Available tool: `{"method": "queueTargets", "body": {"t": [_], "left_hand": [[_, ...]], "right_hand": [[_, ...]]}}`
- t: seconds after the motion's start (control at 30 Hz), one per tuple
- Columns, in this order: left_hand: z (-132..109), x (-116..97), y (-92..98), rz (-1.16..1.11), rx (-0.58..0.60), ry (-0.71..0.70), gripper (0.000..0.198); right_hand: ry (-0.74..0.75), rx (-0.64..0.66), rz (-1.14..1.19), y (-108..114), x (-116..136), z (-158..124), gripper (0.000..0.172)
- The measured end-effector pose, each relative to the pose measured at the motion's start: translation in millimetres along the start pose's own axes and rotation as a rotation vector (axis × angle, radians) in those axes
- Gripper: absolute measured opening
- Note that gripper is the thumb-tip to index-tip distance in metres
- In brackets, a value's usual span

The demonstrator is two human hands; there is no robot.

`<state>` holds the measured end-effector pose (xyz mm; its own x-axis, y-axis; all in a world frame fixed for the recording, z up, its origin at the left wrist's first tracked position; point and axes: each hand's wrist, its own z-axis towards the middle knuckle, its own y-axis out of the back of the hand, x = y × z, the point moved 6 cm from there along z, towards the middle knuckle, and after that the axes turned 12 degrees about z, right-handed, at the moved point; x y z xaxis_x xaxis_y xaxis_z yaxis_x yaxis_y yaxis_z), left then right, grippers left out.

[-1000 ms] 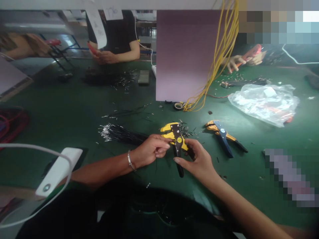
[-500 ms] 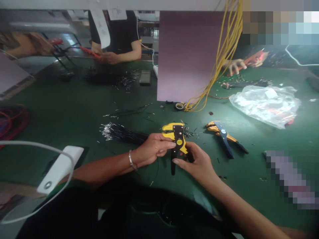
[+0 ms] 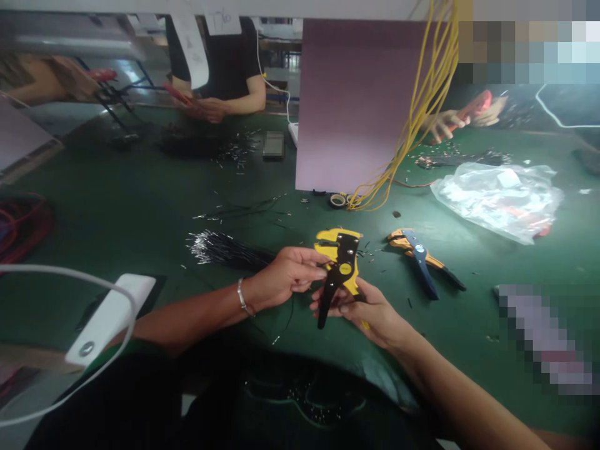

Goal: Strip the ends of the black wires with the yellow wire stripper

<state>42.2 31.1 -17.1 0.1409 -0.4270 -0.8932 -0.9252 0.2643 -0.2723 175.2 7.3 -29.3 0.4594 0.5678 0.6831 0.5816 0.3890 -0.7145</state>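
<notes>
My right hand (image 3: 374, 310) loosens round the yellow-and-black wire stripper (image 3: 344, 269), squeeze seemingly off, left hand (image 3: 287, 275) pinching thin black wire (image 3: 283, 329).

A purple board (image 3: 351, 106) stands up at a big green table (image 3: 131, 206). A white beam (image 3: 281, 9) runs above the board. Right of the board, the table shines; left of it, the table is darker.

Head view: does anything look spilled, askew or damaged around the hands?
Only clutter: dark scraps lie scattered right of the yellow-and-black hand tool, and pale specks dot the dark clothing. They're strewn loose, unlike the bundled black wires. No clear damage shows.
</notes>
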Motion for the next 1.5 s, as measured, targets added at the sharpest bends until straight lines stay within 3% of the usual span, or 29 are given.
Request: {"method": "queueTargets", "body": {"t": [0.17, 0.33, 0.53, 0.7, 0.9, 1.1, 1.37, 1.5], "left_hand": [[0, -6, 7.9, 0.079, -0.129, -0.018, 0.016], [-1, -10, 11.7, 0.125, -0.244, -0.019, 0.009], [-3, -8, 4.0, 0.102, -0.210, 0.010, 0.008], [-2, -2, 0.0, 0.120, -0.183, 0.011, 0.008], [-3, 0, -2.0, 0.191, -0.163, 0.009, 0.008], [0, -1, -2.2, 0.209, -0.169, 0.015, 0.011], [1, 2, -1.2, 0.228, -0.152, -0.007, 0.012], [2, 4, -0.6, 0.231, -0.155, -0.014, 0.010]], "right_hand": [[0.182, -0.153, -0.160, 20, 22, -2, 0.025], [0.191, -0.184, -0.328, 33, 20, 0, 0.030], [0.207, -0.298, -0.706, 34, 18, -2, 0.017], [0.253, -0.342, -0.832, 27, 19, -1, 0.015], [0.253, -0.380, -0.862, 22, 19, 0, 0.014], [0.250, -0.337, -0.839, 20, 18, 1, 0.016], [0.224, -0.230, -0.707, 23, 12, 3, 0.048], [0.181, -0.217, -0.642, 20, 8, 5, 0.039]]}}
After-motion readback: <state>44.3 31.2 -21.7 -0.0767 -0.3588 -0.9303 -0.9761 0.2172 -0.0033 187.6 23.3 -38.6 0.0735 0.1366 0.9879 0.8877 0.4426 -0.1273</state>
